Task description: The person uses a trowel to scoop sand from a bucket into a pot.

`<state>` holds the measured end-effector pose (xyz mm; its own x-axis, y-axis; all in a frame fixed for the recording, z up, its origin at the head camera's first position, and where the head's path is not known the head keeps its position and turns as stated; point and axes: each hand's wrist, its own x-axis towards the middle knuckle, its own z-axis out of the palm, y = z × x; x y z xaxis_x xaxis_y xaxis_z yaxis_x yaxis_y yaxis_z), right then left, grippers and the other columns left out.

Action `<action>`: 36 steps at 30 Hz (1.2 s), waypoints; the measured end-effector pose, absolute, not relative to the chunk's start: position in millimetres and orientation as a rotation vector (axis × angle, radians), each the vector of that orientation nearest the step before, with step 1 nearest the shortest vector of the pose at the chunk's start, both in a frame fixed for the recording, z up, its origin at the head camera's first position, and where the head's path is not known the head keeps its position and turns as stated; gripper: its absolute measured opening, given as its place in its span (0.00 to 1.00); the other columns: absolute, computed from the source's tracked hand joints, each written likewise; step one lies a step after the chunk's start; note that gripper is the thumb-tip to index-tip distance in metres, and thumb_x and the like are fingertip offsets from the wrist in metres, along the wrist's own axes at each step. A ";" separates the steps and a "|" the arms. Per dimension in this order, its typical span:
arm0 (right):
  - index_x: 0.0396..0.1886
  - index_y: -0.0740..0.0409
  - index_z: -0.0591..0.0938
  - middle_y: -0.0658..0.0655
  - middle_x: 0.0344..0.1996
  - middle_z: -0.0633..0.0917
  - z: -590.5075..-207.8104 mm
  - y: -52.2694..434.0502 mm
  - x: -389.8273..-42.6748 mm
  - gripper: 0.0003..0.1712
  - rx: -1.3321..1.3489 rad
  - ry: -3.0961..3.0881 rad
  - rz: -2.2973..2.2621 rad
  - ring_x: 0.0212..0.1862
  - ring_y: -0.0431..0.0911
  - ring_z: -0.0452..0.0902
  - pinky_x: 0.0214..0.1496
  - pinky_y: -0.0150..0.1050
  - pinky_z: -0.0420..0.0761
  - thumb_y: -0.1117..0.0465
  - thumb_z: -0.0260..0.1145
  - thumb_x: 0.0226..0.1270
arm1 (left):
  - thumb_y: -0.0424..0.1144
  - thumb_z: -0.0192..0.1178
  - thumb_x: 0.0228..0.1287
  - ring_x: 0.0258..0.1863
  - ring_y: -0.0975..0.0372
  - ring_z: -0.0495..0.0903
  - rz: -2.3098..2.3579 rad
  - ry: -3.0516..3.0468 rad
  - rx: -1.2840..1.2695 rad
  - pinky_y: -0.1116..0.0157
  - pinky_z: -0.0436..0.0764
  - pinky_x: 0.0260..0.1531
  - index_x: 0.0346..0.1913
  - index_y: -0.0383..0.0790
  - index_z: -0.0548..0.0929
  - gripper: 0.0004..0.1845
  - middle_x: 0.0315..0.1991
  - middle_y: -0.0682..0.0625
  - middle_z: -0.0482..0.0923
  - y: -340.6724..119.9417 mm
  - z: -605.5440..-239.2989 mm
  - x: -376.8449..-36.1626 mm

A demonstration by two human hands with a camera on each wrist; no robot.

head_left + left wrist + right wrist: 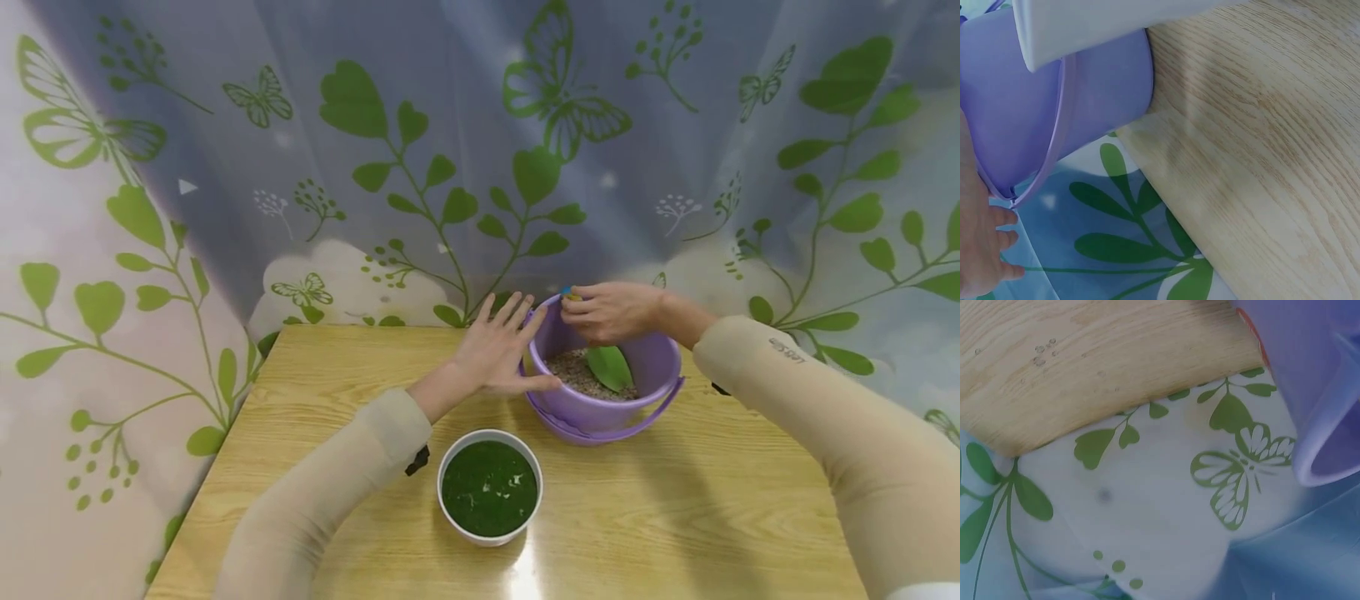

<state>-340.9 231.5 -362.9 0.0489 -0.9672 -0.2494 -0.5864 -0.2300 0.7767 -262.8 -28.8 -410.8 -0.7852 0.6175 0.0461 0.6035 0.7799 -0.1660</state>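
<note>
A purple bucket (592,408) stands near the back of the table, with brown-grey grit (573,371) in its bottom. Inside it, my right hand (618,312) grips the handle of a small shovel (611,368); the green blade points down into the grit, and a blue and yellow handle end pokes out past the fingers. My left hand (504,346) is spread wide against the bucket's left rim, thumb toward the front. The left wrist view catches its fingertips beside the bucket (1110,81) and its handle. The right hand is out of the right wrist view.
A white bowl (489,542) of dark green liquid sits in front of the bucket, left of it. Printed curtain (465,125) hangs right behind the wooden table (360,358). Small clear drops (1039,360) dot the tabletop in the right wrist view.
</note>
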 end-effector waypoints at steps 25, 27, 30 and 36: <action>0.35 0.50 0.87 0.53 0.46 0.87 -365.4 241.1 -349.0 0.29 1.868 -1.737 -0.993 0.54 0.50 0.78 0.66 0.46 0.75 0.29 0.72 0.59 | 0.88 0.36 0.62 0.88 0.49 0.46 0.228 -2.882 -1.007 0.41 0.52 0.86 0.87 0.45 0.39 0.65 0.87 0.40 0.48 -28.0 -411.9 -263.8; 0.34 0.50 0.87 0.53 0.44 0.86 -365.2 244.2 -349.9 0.28 1.863 -1.735 -0.989 0.53 0.50 0.77 0.65 0.46 0.76 0.30 0.72 0.58 | 0.88 0.36 0.62 0.88 0.49 0.46 0.215 -2.890 -1.008 0.41 0.51 0.86 0.87 0.45 0.39 0.65 0.87 0.40 0.47 -28.0 -412.2 -263.8; 0.32 0.50 0.85 0.53 0.42 0.84 -365.3 248.0 -351.3 0.28 1.849 -1.729 -0.988 0.51 0.50 0.77 0.62 0.46 0.75 0.30 0.72 0.58 | 0.88 0.37 0.61 0.88 0.50 0.46 0.199 -2.895 -1.006 0.40 0.52 0.86 0.87 0.46 0.40 0.65 0.88 0.40 0.47 -28.4 -412.2 -263.3; 0.32 0.49 0.84 0.53 0.42 0.83 -364.5 252.5 -353.1 0.28 1.807 -1.703 -1.008 0.49 0.50 0.75 0.57 0.45 0.75 0.29 0.70 0.57 | 0.89 0.37 0.61 0.88 0.50 0.46 0.174 -2.896 -1.000 0.40 0.53 0.86 0.87 0.46 0.41 0.65 0.88 0.40 0.47 -29.2 -411.7 -262.5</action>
